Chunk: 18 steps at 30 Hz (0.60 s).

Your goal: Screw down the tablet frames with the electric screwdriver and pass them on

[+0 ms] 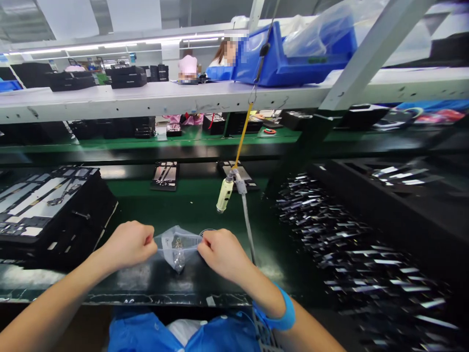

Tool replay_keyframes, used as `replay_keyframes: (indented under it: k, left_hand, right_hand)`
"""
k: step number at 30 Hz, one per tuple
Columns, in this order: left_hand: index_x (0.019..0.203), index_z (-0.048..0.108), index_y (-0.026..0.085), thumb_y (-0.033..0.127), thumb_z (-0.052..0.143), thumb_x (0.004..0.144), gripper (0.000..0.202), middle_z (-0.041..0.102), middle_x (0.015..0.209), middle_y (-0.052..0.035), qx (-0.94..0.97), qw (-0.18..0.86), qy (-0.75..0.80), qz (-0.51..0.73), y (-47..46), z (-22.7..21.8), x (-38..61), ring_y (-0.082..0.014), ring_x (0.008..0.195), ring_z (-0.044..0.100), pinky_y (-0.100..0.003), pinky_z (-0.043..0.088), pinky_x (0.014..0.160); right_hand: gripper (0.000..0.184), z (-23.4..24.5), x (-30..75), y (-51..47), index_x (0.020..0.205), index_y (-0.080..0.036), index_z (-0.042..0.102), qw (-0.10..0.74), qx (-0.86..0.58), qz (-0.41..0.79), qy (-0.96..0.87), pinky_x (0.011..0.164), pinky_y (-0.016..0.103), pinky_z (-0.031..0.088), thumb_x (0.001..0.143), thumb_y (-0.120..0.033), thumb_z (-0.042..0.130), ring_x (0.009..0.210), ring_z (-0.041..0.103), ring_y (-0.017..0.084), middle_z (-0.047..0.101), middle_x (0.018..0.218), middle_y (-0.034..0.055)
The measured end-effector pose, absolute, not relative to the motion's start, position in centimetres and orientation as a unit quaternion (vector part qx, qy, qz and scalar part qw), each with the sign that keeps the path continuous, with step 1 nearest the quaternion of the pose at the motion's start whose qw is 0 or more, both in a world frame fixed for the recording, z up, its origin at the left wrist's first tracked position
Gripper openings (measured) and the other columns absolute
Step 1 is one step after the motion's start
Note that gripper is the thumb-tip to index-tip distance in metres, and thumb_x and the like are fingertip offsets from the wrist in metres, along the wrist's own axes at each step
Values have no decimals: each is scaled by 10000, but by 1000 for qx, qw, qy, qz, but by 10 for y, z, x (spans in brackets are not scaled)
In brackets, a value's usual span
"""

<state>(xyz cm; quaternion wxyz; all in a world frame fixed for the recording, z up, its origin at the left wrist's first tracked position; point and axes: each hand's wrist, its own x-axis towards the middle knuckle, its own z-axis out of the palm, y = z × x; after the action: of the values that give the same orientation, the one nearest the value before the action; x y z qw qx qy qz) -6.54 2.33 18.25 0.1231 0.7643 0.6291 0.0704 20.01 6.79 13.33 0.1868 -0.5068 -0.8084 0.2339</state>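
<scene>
A clear plastic zip bag [170, 250] with small shiny metal parts at its bottom is stretched between my two hands above the bench edge. My left hand [135, 242] is closed on the bag's left upper corner. Its right upper corner is pinched in my right hand [222, 249], and a blue band [286, 308] circles that wrist. The bag's mouth looks spread apart. Just beyond the right hand hangs a pale green electric screwdriver [224, 194] on a yellow cord, its tip pointing down. The small parts are too blurred to name.
Stacked black trays with flat device parts [51, 200] stand at left. Many thin shiny pieces in black holders [340, 244] fill the right side. Two flat device parts lie farther back, one a black-framed panel [164, 176]. A blue bin [293, 58] sits on the shelf overhead; people work beyond.
</scene>
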Motion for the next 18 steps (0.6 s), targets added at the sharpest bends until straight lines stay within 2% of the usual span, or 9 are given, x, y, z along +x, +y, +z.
replay_keyframes:
  k: [3,5,6,9,11,13,15,16,18]
  left_hand:
    - [824,647,198,373,627,909,196,680,883,-84,812,98,546,180,12,183,-43,-234,832,611,-335,439,740]
    - [1051,693,183,386,695,896,256,700,1116,-140,861,122,453,194,7,170,-23,-294,1041,632,-400,497,909]
    - [1090,699,179,356,718,883,273,705,1137,-149,880,136,420,174,7,161,-15,-314,1086,631,-441,496,976]
    - [932,724,193,226,676,897,67,726,921,-109,907,151,373,123,17,139,-2,-345,1151,629,-575,372,1161]
    - [799,708,213,200,637,918,138,698,782,-70,917,162,347,111,28,137,-3,-325,1096,656,-601,278,1219]
    - [720,684,217,265,632,942,233,661,694,-40,920,180,336,92,38,149,-5,-267,858,680,-538,384,1144]
    - [669,659,212,365,603,980,351,612,618,-17,912,200,352,73,46,171,-2,-188,609,589,-398,507,882]
    - [650,648,208,402,574,1000,407,585,584,-8,902,213,367,77,48,184,2,-160,538,531,-336,487,738]
    - [628,636,203,443,527,1027,478,563,551,2,875,261,395,105,51,209,15,-134,490,484,-283,383,576]
  right_hand:
    - [337,126,195,73,488,-194,526,180,-479,404,-759,514,269,258,816,-129,479,475,501,121,606,489,3]
    - [336,119,190,74,487,-186,538,196,-465,447,-738,523,255,291,810,-123,472,493,514,120,601,481,-7]
    - [329,116,188,74,493,-181,546,213,-465,442,-737,532,253,298,809,-126,478,505,508,119,596,482,-11]
    - [304,113,187,73,510,-176,550,248,-469,412,-740,538,255,301,807,-145,494,510,470,112,565,484,-23]
    - [316,111,195,73,525,-183,555,267,-443,410,-751,555,258,339,835,-196,494,513,474,115,555,494,-22]
    - [367,103,211,70,619,-190,626,322,-378,419,-760,664,282,457,917,-335,468,617,585,150,648,613,11]
    - [494,83,232,59,896,-192,727,394,-307,438,-748,910,362,529,956,-589,441,943,705,229,765,975,87]
    - [628,68,241,49,1100,-189,722,418,-286,451,-735,1042,414,501,913,-728,460,1165,677,276,736,1217,130]
    - [1057,33,252,26,1474,-166,523,410,-284,481,-721,1172,491,424,714,-896,608,1449,501,348,524,1553,192]
